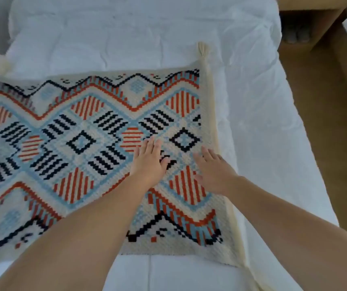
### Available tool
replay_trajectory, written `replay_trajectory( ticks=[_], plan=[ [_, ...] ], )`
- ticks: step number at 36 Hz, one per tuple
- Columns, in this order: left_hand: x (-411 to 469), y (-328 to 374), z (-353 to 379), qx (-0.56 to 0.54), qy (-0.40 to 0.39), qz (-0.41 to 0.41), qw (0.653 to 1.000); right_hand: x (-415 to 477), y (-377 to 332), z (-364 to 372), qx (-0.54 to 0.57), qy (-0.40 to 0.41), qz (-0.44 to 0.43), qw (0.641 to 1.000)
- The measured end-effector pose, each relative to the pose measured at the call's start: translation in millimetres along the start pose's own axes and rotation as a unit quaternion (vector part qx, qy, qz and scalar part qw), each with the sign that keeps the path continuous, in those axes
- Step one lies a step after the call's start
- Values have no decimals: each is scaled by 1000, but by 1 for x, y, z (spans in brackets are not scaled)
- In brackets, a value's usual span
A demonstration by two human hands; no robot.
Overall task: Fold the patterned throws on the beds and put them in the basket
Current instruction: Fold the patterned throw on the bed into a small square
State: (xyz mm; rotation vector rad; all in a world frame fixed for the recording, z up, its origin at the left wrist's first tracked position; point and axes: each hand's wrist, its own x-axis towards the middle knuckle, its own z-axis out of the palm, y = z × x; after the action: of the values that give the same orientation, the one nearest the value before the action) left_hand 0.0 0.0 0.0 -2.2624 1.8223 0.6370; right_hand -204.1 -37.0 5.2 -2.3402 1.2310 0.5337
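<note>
Patterned throw (96, 143) lies spread flat on the bed (126, 38), left grip (147, 162) and right grip (214, 171) both open-palmed, fingers straight, resting on it; uneven smoothing could bunch it, skewing the fold

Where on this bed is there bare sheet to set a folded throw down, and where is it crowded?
Widest: the sheet beyond the throw. Narrower: the strip right of it, out to the sheet's edge, and the near strip below it. Crowded: its right part, where the left hand and right hand lie flat.
</note>
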Motion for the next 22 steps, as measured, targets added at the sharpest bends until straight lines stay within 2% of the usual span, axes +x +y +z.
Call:
replay_trajectory(
  ticks=[5, 10, 22],
  plan=[
    [54, -21, 32, 38, -2, -9, 999, 68, 1, 23, -47, 15, 11, 999],
    [104, -36, 44, 44, 35, 9, 998, 117, 16, 25, -78, 47, 18, 996],
    [221, -65, 22, 23, 127, 7, 992, 215, 56, -44, -95, 90, 52, 990]
  ],
)
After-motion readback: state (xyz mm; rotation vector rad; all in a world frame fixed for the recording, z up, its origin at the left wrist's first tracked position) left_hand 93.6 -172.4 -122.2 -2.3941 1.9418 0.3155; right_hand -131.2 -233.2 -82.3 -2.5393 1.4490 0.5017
